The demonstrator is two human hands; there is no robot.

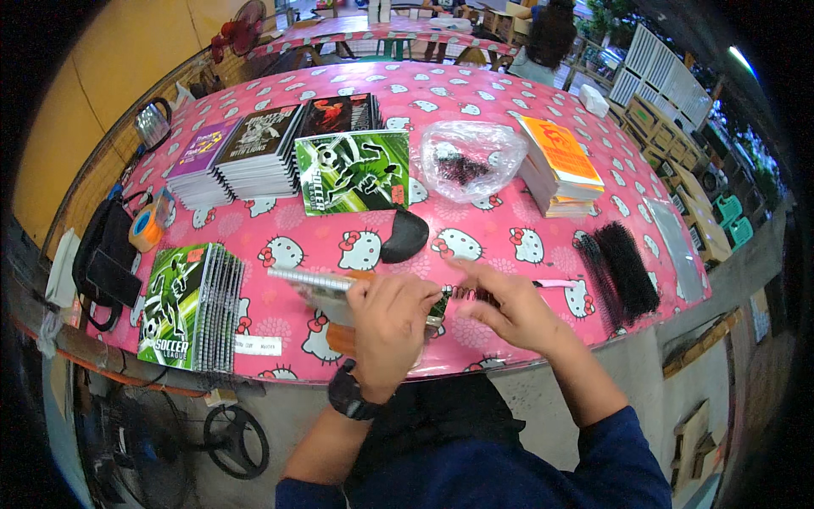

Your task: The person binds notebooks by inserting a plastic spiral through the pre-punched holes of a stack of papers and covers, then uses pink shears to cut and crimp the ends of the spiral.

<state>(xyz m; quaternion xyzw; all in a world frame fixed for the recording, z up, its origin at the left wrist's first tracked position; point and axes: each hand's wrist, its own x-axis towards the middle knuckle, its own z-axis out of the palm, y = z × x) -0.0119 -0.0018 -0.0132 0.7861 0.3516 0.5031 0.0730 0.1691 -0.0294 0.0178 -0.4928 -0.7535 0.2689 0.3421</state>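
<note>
My left hand (392, 318), with a black watch on its wrist, is closed round a notebook (318, 290), holding it at a tilt with its white page edges showing. A black spiral coil (462, 293) runs from the notebook's right end toward my right hand (509, 312). The thumb and forefinger of that hand curve round the coil. Under the notebook lies an orange-brown flat piece (342, 339), mostly covered. Just beyond my hands rests a black rounded pad (404, 237). A pink-handled tool (557, 283) lies to the right, partly hidden by my right hand.
Bound green soccer notebooks (182, 305) stand at left near orange tape (147, 229). Farther back are notebook stacks (259, 153), a green notebook (354, 172), a clear plastic bag (473, 157) and orange-covered books (560, 161). Black coils (623, 271) lie right. A person (547, 42) sits beyond.
</note>
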